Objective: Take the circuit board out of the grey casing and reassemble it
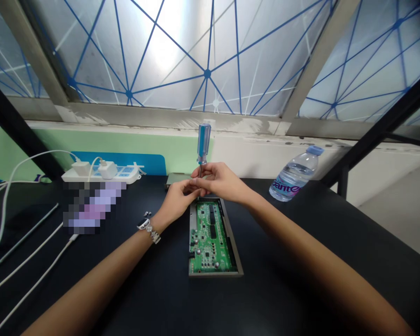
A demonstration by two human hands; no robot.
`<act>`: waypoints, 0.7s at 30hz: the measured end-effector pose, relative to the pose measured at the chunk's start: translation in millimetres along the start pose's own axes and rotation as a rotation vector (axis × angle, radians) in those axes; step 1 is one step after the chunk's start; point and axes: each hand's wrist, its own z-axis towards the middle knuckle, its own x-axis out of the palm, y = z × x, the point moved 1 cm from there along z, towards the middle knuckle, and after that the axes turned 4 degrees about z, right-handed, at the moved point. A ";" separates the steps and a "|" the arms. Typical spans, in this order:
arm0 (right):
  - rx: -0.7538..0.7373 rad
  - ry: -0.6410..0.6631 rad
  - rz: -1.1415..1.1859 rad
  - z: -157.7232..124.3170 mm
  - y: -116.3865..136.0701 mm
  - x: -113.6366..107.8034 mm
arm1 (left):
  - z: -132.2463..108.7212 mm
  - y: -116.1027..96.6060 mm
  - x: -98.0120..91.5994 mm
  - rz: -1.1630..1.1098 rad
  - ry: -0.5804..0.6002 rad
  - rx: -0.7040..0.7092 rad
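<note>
A screwdriver [203, 142] with a clear and blue handle stands nearly upright over the far end of a green circuit board [205, 242], which lies in a grey metal frame [234, 252]. My right hand [221, 182] is closed around the screwdriver's shaft, below the handle. Close beside it, my left hand [179, 198] is closed in a pinch near the screwdriver's lower end, at the board's far left corner. What the left fingers hold, if anything, is hidden, as is the screwdriver's tip. Several small metal pieces, apparently screws [147, 214], lie beyond my left wrist.
Behind my left hand lies a flat grey metal piece [177, 178]. A water bottle [294, 175] leans at the right. A power strip [126, 175] with chargers, white cables [31, 259] and a pixelated device [96, 207] occupy the left. The black table [266, 289] meets a wall below windows.
</note>
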 end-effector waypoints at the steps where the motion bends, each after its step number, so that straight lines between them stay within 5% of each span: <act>1: -0.007 0.002 -0.011 0.2 -1.3 1.6 | 0.4 0.4 2.1 0.003 -0.004 -0.001; 11: -0.076 -0.110 -0.182 -0.7 -3.8 -7.4 | -9.5 -10.4 -7.5 -0.040 0.023 -0.071; 21: -0.134 -0.198 -0.110 -21.9 3.6 -14.5 | -37.9 -22.8 -36.1 0.318 -0.014 -0.042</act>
